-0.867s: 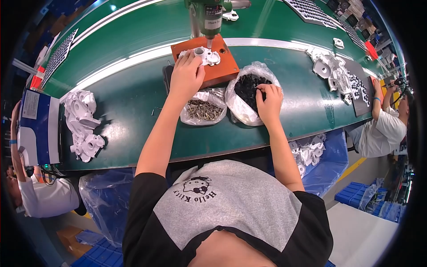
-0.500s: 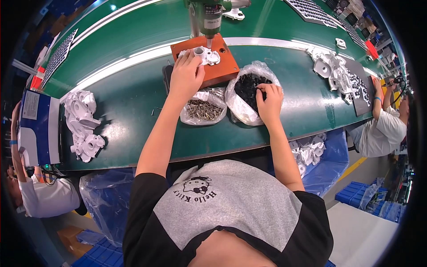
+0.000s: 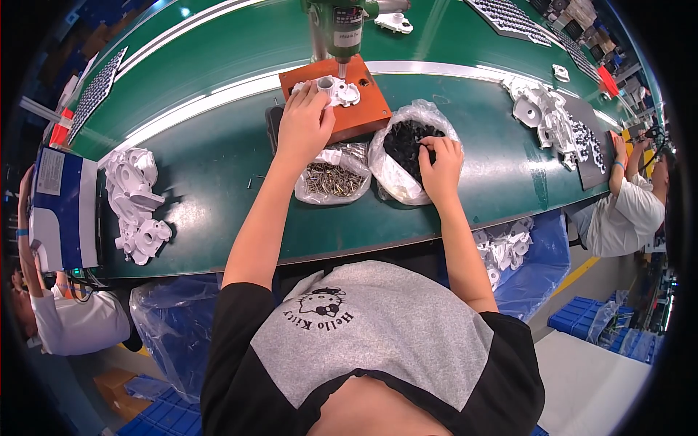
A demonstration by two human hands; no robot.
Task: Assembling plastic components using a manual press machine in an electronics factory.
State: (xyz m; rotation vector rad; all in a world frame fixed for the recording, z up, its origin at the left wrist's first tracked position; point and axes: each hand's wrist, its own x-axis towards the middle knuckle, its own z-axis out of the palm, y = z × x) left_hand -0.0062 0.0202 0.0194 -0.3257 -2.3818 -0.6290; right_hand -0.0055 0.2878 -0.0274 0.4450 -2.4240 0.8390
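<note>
A white plastic housing (image 3: 347, 93) lies on an orange fixture block (image 3: 372, 115), below the spindle of a green bench press (image 3: 345, 33). My left hand (image 3: 305, 120) grips the housing's left side, its fingers closed around the edge near a round socket. Over an open clear bag (image 3: 396, 180) of small black parts (image 3: 402, 149), my right hand (image 3: 441, 161) has thumb and fingertips drawn together at the parts. Whatever those fingertips hold is too small to make out. Between my forearms sits a second clear bag (image 3: 309, 195) holding metal screws or pins (image 3: 333, 179).
White housings are piled at the left (image 3: 134, 192) and right (image 3: 542, 116) of the green bench. A blue-and-white machine (image 3: 69, 211) stands at the left edge. Behind runs a green conveyor belt (image 3: 240, 51). Co-workers sit at both sides, one in a white shirt (image 3: 629, 218).
White parts on the far belt have shifted slightly to the right. Both my hands stay practically where they were.
</note>
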